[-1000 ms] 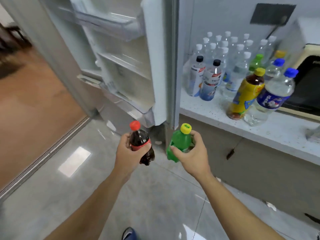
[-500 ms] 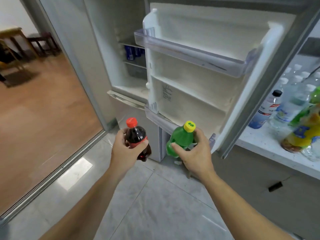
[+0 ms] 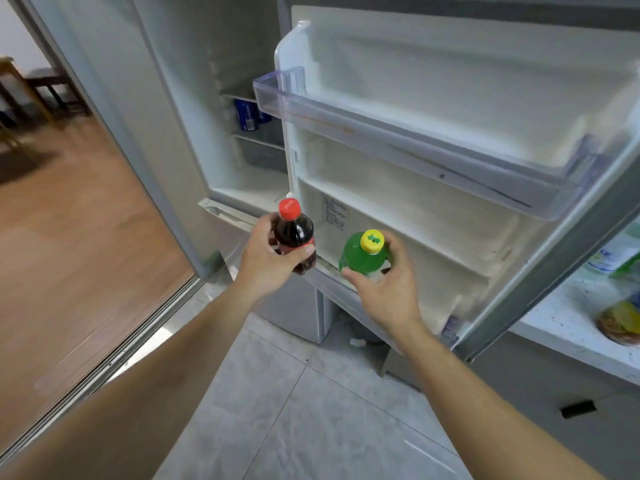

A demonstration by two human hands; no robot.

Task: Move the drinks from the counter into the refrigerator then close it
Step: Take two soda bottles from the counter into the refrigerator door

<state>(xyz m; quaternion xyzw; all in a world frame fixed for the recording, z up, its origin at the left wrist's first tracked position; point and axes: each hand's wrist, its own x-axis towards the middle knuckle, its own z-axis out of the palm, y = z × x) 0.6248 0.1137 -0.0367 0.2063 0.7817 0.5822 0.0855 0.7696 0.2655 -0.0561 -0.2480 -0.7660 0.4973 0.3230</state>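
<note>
My left hand (image 3: 268, 261) grips a small dark cola bottle (image 3: 294, 233) with a red cap, held upright in front of the open refrigerator door (image 3: 415, 109). My right hand (image 3: 388, 289) grips a green bottle (image 3: 362, 254) with a yellow cap, held at the door's lower shelf (image 3: 408, 237). Whether the green bottle touches the shelf I cannot tell. A clear door bin (image 3: 398, 140) juts out above both bottles. More drinks (image 3: 620, 320) stand blurred on the white counter (image 3: 568, 323) at the right edge.
Blue cans (image 3: 247, 114) sit on an inner refrigerator shelf. A drawer front (image 3: 225, 213) sticks out below the fridge compartment. Left of the fridge a sliding door track (image 3: 114, 358) borders a wooden floor. Grey tiles (image 3: 311, 410) lie underfoot.
Both hands have risen and moved forward to the door's lower shelf with their bottles. The view has turned left, so the counter bottles have slid out to the right edge.
</note>
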